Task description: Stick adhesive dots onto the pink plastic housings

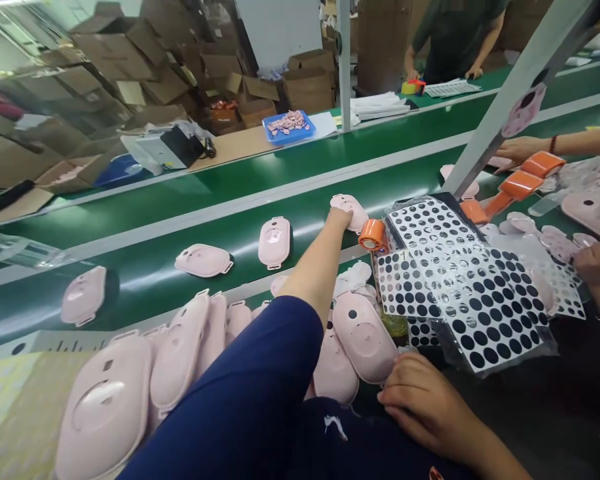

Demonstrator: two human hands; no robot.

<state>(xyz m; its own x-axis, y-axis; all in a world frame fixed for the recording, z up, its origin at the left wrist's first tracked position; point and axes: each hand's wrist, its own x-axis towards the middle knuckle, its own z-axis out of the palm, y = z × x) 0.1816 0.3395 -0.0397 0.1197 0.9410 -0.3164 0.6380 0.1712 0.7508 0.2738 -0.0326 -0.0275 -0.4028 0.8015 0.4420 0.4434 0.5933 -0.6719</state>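
In the head view, the left hand (341, 217) touches a smooth, pale-pink, rounded oblong shell (357, 209) on the green belt (307, 227); I cannot tell whether it grips. The right hand (423, 397) curls, contents hidden, beside similar shells (367, 331).

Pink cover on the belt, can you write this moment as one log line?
left hand: touching pink cover on green belt | right hand: beside another pink cover, grip unclear | nearby: orange roll, dotted sheets

Pink shells (367, 337): smooth plastic, light sheen. Green conveyor surface (243, 247): smooth, glossy. Tape dispenser (520, 183): glossy orange plastic. Dotted sheets (500, 307): partly under shiny clear film. Sleeve (260, 360): matt navy cloth. Cartons (115, 57): matt cardboard.
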